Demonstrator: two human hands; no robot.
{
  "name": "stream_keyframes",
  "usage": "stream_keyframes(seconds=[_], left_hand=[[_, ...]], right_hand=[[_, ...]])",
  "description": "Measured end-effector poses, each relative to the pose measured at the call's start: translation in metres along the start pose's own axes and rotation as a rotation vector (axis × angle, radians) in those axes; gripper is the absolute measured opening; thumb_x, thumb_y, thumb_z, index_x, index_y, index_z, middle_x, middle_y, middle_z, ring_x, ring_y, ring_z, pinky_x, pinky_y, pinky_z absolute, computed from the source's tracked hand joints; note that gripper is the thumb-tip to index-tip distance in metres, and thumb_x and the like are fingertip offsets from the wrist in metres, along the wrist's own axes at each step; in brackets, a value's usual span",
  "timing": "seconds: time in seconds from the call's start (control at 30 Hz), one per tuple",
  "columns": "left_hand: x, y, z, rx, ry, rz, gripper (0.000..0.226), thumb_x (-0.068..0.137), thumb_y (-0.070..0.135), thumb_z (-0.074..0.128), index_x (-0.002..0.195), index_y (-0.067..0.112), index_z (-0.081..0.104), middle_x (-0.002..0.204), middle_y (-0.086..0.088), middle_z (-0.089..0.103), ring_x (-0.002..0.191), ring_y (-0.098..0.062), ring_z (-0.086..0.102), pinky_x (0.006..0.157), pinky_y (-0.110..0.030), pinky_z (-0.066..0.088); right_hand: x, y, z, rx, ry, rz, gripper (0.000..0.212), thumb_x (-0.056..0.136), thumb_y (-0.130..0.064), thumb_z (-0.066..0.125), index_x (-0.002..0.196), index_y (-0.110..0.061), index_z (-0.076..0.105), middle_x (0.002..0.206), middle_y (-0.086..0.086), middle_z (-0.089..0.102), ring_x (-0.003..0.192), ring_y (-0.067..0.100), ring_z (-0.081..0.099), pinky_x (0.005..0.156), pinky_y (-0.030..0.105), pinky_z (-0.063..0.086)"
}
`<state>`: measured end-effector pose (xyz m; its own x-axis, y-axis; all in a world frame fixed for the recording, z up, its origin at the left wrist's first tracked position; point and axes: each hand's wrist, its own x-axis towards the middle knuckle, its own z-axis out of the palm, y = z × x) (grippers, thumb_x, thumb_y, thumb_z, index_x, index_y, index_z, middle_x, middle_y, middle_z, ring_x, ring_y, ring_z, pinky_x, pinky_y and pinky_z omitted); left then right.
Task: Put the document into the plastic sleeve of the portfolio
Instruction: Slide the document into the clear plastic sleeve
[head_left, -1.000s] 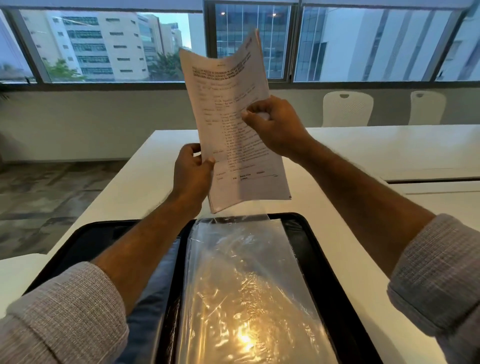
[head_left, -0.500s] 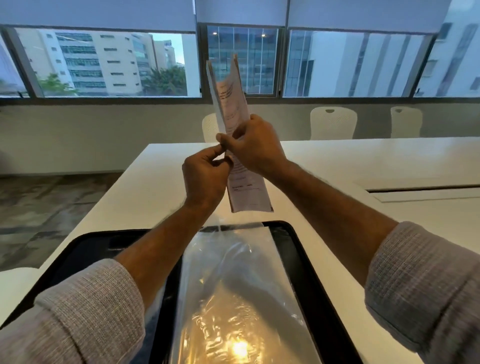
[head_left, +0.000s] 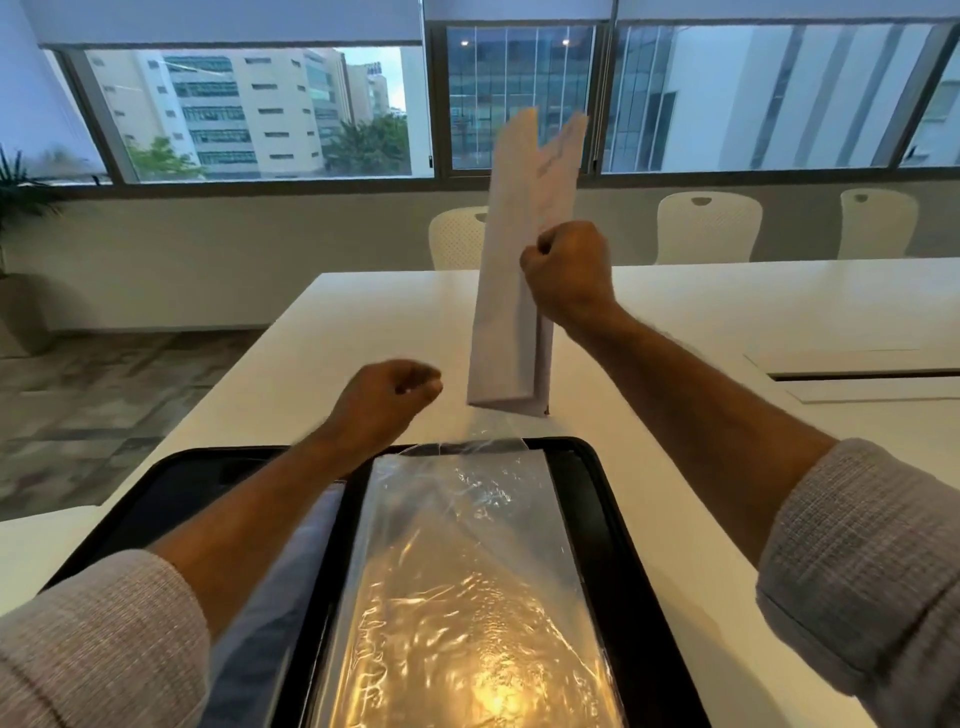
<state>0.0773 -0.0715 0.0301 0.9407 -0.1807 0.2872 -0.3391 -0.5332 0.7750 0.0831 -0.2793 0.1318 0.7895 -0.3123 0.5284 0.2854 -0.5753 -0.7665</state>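
Note:
The document, a few white sheets seen almost edge-on, stands upright above the table, and my right hand is shut on its right side at mid height. My left hand hovers lower and to the left, fingers curled shut, apart from the paper, with nothing visible in it. The open black portfolio lies on the white table below both arms. A clear, crinkled plastic sleeve lies on its right half, mouth at the far end, just below the document's bottom edge.
The white table stretches ahead and to the right, with a cable slot at right. White chairs line the far side below the windows. A potted plant stands on the floor at far left.
The left hand has let go of the document and dropped down to the left. The right hand alone holds the paper, which has turned further edge-on and shifted right.

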Motion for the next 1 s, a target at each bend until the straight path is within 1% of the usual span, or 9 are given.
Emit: stream_keyframes(seconds=[0.1, 0.2, 0.27, 0.37, 0.57, 0.63, 0.77, 0.9, 1.0], left_hand=[[-0.006, -0.031, 0.0, 0.163, -0.283, -0.101, 0.031, 0.09, 0.032, 0.068, 0.12, 0.024, 0.066, 0.111, 0.005, 0.068, 0.091, -0.01, 0.064, 0.083, -0.029, 0.051], [-0.01, -0.046, 0.004, 0.212, -0.478, -0.103, 0.012, 0.088, 0.031, 0.069, 0.1, 0.036, 0.069, 0.094, 0.014, 0.07, 0.085, -0.002, 0.064, 0.073, -0.02, 0.049], [-0.009, -0.051, 0.008, 0.209, -0.458, -0.066, 0.007, 0.087, 0.029, 0.071, 0.086, 0.036, 0.07, 0.081, 0.016, 0.07, 0.077, 0.0, 0.064, 0.066, -0.015, 0.046], [-0.003, -0.054, 0.009, 0.112, -0.369, -0.016, 0.012, 0.084, 0.024, 0.075, 0.077, 0.033, 0.071, 0.07, 0.017, 0.071, 0.068, 0.003, 0.065, 0.061, -0.01, 0.043], [0.003, -0.055, 0.008, -0.014, -0.416, 0.043, 0.009, 0.079, 0.022, 0.079, 0.076, 0.029, 0.076, 0.077, 0.016, 0.074, 0.074, 0.0, 0.068, 0.062, -0.006, 0.047], [0.004, -0.056, 0.007, -0.068, -0.455, 0.02, 0.003, 0.08, 0.024, 0.078, 0.081, 0.027, 0.078, 0.082, 0.012, 0.076, 0.08, -0.003, 0.069, 0.069, -0.01, 0.05], [0.01, -0.055, -0.001, -0.215, -0.574, -0.066, 0.015, 0.082, 0.024, 0.074, 0.095, 0.018, 0.079, 0.096, 0.001, 0.076, 0.095, -0.014, 0.069, 0.082, -0.025, 0.055], [0.014, -0.053, -0.002, -0.207, -0.556, -0.057, 0.012, 0.082, 0.019, 0.075, 0.093, 0.017, 0.079, 0.092, 0.0, 0.077, 0.09, -0.014, 0.07, 0.084, -0.027, 0.055], [0.015, -0.054, 0.0, -0.189, -0.509, -0.057, 0.008, 0.078, 0.02, 0.079, 0.086, 0.018, 0.079, 0.085, 0.0, 0.076, 0.083, -0.011, 0.071, 0.08, -0.027, 0.055]], right_hand=[[0.006, 0.005, 0.005, 0.081, 0.026, 0.124, 0.032, 0.087, -0.022, 0.066, 0.116, -0.011, 0.06, 0.117, 0.005, 0.064, 0.104, 0.027, 0.065, 0.091, 0.045, 0.052], [0.011, 0.007, 0.013, 0.102, 0.043, 0.221, 0.031, 0.085, -0.021, 0.068, 0.114, -0.01, 0.062, 0.112, 0.005, 0.065, 0.095, 0.023, 0.065, 0.09, 0.045, 0.054], [0.012, 0.009, 0.016, 0.154, 0.057, 0.264, 0.028, 0.085, -0.021, 0.068, 0.111, -0.011, 0.062, 0.107, 0.002, 0.065, 0.089, 0.019, 0.064, 0.09, 0.046, 0.054], [0.011, 0.014, 0.019, 0.252, 0.115, 0.27, 0.021, 0.086, -0.02, 0.067, 0.106, -0.018, 0.062, 0.104, -0.002, 0.065, 0.088, 0.017, 0.063, 0.088, 0.047, 0.055], [0.011, 0.019, 0.021, 0.313, 0.27, 0.257, 0.018, 0.087, -0.019, 0.065, 0.105, -0.016, 0.064, 0.114, 0.002, 0.068, 0.092, 0.017, 0.065, 0.088, 0.044, 0.055], [0.009, 0.019, 0.026, 0.317, 0.237, 0.24, 0.012, 0.087, -0.019, 0.065, 0.099, -0.017, 0.065, 0.108, 0.001, 0.068, 0.092, 0.02, 0.067, 0.086, 0.045, 0.057], [0.0, 0.02, 0.045, 0.307, 0.139, 0.222, 0.014, 0.088, -0.02, 0.065, 0.101, -0.015, 0.066, 0.106, 0.002, 0.069, 0.091, 0.022, 0.067, 0.085, 0.047, 0.057], [-0.005, 0.031, 0.053, 0.267, 0.021, 0.244, 0.016, 0.088, -0.019, 0.066, 0.101, -0.01, 0.068, 0.104, 0.003, 0.069, 0.09, 0.024, 0.068, 0.086, 0.048, 0.056], [-0.005, 0.036, 0.053, 0.23, -0.133, 0.224, 0.019, 0.087, -0.018, 0.067, 0.103, -0.009, 0.068, 0.103, -0.001, 0.066, 0.086, 0.02, 0.067, 0.076, 0.042, 0.06]])
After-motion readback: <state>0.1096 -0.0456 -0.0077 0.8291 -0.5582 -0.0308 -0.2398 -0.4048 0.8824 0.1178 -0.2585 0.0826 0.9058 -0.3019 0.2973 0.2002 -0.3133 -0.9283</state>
